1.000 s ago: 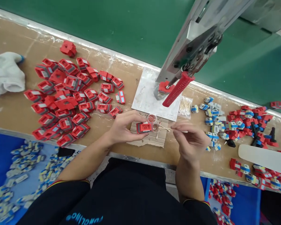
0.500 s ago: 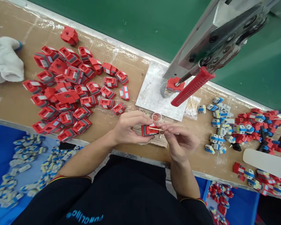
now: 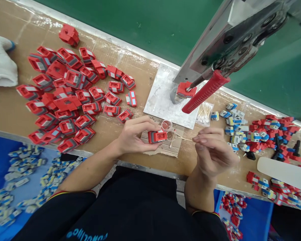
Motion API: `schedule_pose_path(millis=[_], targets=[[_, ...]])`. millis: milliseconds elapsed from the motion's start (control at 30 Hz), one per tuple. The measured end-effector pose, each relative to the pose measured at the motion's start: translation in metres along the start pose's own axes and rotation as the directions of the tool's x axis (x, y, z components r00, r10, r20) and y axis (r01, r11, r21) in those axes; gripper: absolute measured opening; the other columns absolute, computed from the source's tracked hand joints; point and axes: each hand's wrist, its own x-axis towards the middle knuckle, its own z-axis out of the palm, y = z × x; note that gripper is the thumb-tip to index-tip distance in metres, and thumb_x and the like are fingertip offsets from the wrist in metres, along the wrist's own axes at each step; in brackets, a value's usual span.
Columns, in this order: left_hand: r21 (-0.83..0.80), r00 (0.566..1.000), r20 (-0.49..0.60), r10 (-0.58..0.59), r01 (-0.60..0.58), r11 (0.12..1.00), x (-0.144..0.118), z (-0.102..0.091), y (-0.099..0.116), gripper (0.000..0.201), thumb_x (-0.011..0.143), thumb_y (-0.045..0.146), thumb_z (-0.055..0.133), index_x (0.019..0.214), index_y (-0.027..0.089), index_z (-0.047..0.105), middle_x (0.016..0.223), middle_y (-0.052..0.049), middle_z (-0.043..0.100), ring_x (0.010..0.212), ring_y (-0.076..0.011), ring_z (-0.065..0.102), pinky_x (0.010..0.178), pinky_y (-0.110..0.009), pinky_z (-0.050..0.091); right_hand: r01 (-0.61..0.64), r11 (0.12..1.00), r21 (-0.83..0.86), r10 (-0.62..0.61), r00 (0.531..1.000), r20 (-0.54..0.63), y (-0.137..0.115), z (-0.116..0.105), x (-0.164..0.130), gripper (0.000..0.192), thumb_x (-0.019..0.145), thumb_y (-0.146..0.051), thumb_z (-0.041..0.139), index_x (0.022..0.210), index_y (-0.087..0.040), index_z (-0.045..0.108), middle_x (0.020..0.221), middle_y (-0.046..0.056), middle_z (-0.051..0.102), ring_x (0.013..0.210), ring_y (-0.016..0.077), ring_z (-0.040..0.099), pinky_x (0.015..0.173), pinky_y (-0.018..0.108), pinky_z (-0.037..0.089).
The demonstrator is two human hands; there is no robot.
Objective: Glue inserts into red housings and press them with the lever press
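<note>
Between the thumb and fingers of my left hand [image 3: 137, 134] is a red and grey toy part [image 3: 157, 136] with a hollow in its top face. My right hand [image 3: 213, 150] pinches a thin cotton swab [image 3: 185, 138], its tip pointing left over a small clear cup [image 3: 171, 135]. Just behind stands another small clear cup [image 3: 167, 125] with red inside. Both cups are by a piece of cardboard [image 3: 175, 150], on which another swab lies. Whether the held swab's tip touches the cup, I cannot tell.
A toggle press with a red handle [image 3: 205, 92] stands on a metal plate [image 3: 155, 97], near a bag of cotton swabs [image 3: 204, 113]. Red parts [image 3: 67, 105] pile up at left, by a white glove [image 3: 2, 63]. Blue-white and red parts [image 3: 263, 134] lie at right. Blue bins [image 3: 261, 214] sit below the table.
My right hand has moved right, drawing the swab away from the red part. The left hand has shifted slightly left with the part, uncovering the front cup.
</note>
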Motion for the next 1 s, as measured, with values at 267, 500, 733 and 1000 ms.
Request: schedule_pose_path(millis=[267, 500, 733, 1000], targets=[[0.096, 0.999, 0.03, -0.019, 0.017, 0.995, -0.002, -0.004, -0.002, 0.034, 0.074, 0.012, 0.087, 0.104, 0.021, 0.075, 0.094, -0.004, 0.079, 0.081, -0.0155, 0.076, 0.071, -0.026, 0.063, 0.014, 0.981, -0.191, 0.075, 0.891, 0.448, 0.015, -0.005, -0.004, 0.022, 0.093, -0.007, 0.071, 0.099, -0.027, 0.079, 0.083, 0.0, 0.082, 0.071, 0.0183, 0.065, 0.066, 0.035, 0.055], [0.105, 0.999, 0.049, 0.015, -0.02, 0.994, -0.004, 0.0, -0.003, 0.024, 0.084, 0.015, 0.084, 0.106, 0.021, 0.076, 0.097, -0.004, 0.078, 0.085, -0.0151, 0.076, 0.073, -0.026, 0.065, -0.122, 0.964, 0.235, 0.116, 0.993, 0.038, 0.001, 0.015, -0.008, 0.025, 0.091, -0.015, 0.077, 0.109, -0.031, 0.08, 0.081, 0.0, 0.083, 0.068, 0.0203, 0.074, 0.059, 0.036, 0.057], [0.079, 0.999, 0.04, 0.016, -0.019, 0.997, -0.006, 0.002, -0.003, 0.025, 0.083, 0.013, 0.084, 0.105, 0.021, 0.076, 0.1, -0.005, 0.078, 0.088, -0.0154, 0.077, 0.076, -0.027, 0.066, -0.125, 0.971, 0.203, 0.109, 0.99, 0.09, 0.001, 0.028, -0.011, 0.021, 0.092, -0.01, 0.074, 0.104, -0.026, 0.078, 0.082, 0.002, 0.083, 0.07, 0.0192, 0.077, 0.061, 0.035, 0.061], [0.076, 0.999, 0.038, 0.0, -0.003, 0.997, -0.005, -0.001, -0.003, 0.029, 0.08, 0.012, 0.086, 0.105, 0.021, 0.075, 0.1, -0.005, 0.078, 0.088, -0.0165, 0.078, 0.076, -0.028, 0.067, -0.06, 0.989, 0.135, 0.06, 0.998, 0.0, 0.007, 0.005, -0.009, 0.024, 0.091, -0.009, 0.073, 0.106, -0.026, 0.079, 0.08, 0.0, 0.081, 0.068, 0.0183, 0.074, 0.061, 0.034, 0.057]])
